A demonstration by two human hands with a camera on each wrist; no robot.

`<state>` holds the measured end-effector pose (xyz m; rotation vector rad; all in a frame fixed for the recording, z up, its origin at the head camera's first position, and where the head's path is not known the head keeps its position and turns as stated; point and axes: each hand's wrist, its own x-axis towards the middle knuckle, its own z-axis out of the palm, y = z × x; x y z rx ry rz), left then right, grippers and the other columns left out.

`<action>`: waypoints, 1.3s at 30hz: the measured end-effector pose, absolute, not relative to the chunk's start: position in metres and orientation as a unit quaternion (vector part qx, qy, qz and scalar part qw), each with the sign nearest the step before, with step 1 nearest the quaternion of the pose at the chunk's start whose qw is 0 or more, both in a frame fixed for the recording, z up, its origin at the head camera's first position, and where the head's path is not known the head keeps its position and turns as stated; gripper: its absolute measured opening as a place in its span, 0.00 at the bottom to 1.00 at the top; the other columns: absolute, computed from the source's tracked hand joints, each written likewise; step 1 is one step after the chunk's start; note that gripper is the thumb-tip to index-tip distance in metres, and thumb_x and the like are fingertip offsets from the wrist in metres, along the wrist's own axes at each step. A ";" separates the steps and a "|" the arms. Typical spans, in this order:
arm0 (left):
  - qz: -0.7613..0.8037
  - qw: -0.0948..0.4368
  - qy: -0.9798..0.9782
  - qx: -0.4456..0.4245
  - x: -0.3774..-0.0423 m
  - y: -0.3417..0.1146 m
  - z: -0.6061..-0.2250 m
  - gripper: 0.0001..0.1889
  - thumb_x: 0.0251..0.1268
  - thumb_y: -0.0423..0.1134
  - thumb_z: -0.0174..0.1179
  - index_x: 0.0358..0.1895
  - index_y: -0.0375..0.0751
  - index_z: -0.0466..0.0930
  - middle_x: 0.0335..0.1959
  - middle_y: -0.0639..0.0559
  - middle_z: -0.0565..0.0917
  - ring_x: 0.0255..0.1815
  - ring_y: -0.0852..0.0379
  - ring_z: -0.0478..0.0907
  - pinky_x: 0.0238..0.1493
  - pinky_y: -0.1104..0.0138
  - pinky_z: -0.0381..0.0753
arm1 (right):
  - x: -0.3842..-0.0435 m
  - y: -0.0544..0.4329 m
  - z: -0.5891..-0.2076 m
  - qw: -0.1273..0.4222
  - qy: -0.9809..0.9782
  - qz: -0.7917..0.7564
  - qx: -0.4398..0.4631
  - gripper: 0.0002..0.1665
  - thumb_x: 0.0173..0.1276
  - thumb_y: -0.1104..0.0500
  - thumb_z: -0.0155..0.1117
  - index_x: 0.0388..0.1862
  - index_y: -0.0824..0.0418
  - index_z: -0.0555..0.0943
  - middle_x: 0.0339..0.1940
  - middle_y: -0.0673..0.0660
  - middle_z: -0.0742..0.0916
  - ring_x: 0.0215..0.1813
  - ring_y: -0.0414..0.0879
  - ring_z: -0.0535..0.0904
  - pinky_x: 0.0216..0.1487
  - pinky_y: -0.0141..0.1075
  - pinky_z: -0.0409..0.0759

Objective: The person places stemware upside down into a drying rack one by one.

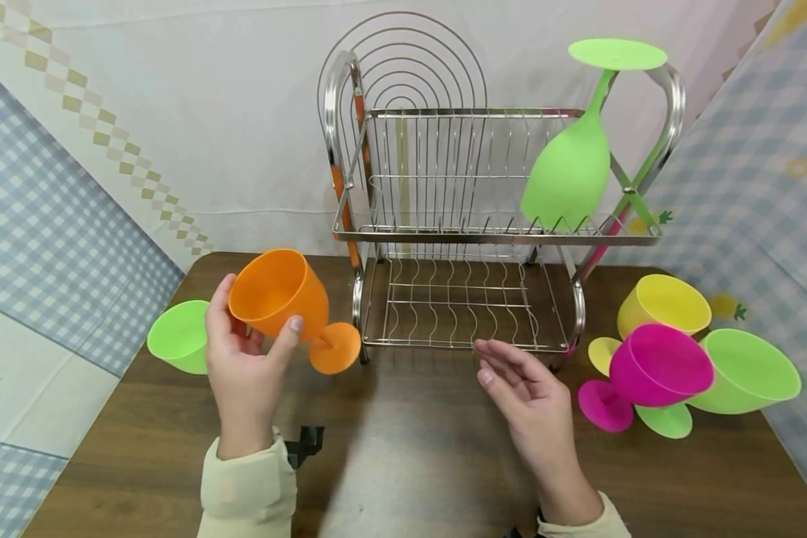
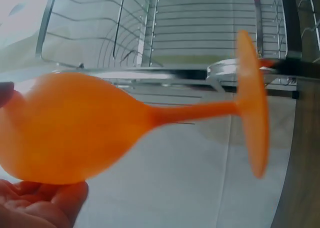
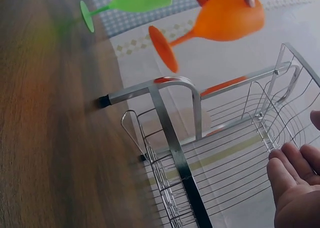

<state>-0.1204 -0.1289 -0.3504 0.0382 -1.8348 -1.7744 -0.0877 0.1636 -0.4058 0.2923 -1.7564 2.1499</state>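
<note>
An orange wine goblet (image 1: pixel 312 306) is in my left hand (image 1: pixel 245 381), which grips its bowl between thumb and fingers in front of the rack's left side. Its rim tilts toward the left, and the stem and round foot point right; in the left wrist view the goblet (image 2: pixel 80 128) lies sideways across the picture. My right hand (image 1: pixel 534 411) holds nothing, its fingers loosely bent close to the front bar of the two-tier metal dish rack (image 1: pixel 457 239). On the upper tier, at the right, a green goblet (image 1: pixel 568 175) rests upside down.
Another green goblet (image 1: pixel 175 344) stands left, partly behind my left hand. Right of the rack, a yellow goblet (image 1: pixel 672 302), a magenta goblet (image 1: pixel 659 366) and a green goblet (image 1: pixel 746 373) cluster on the wooden table (image 1: pixel 410 463). Patterned cloth (image 1: pixel 175 149) hangs behind and beside the table.
</note>
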 end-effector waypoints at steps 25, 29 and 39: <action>-0.644 0.286 -0.646 -0.293 -0.105 -0.077 -0.360 0.47 0.45 0.30 0.75 0.71 0.25 0.60 0.62 0.29 0.73 0.55 0.40 0.78 0.57 0.63 0.82 | -0.078 0.141 -0.421 -0.127 -0.505 0.826 0.215 0.16 0.77 0.71 0.50 0.59 0.73 0.77 0.53 0.64 0.87 0.55 0.51 0.85 0.57 0.44 0.82; -0.628 0.275 -0.648 -0.331 -0.104 -0.069 -0.360 0.46 0.50 0.37 0.76 0.70 0.22 0.60 0.64 0.30 0.72 0.58 0.39 0.76 0.60 0.61 0.80 | -0.077 0.136 -0.426 -0.215 -0.376 0.874 0.218 0.21 0.83 0.66 0.38 0.62 0.70 0.76 0.59 0.65 0.84 0.60 0.52 0.82 0.63 0.44 0.78; -0.572 0.251 -0.648 -0.436 -0.098 -0.047 -0.365 0.45 0.49 0.36 0.74 0.67 0.17 0.59 0.67 0.28 0.69 0.66 0.39 0.71 0.66 0.56 0.76 | -0.077 0.137 -0.428 -0.328 -0.155 0.920 0.145 0.34 0.86 0.46 0.23 0.68 0.63 0.71 0.59 0.62 0.83 0.60 0.51 0.82 0.65 0.39 0.77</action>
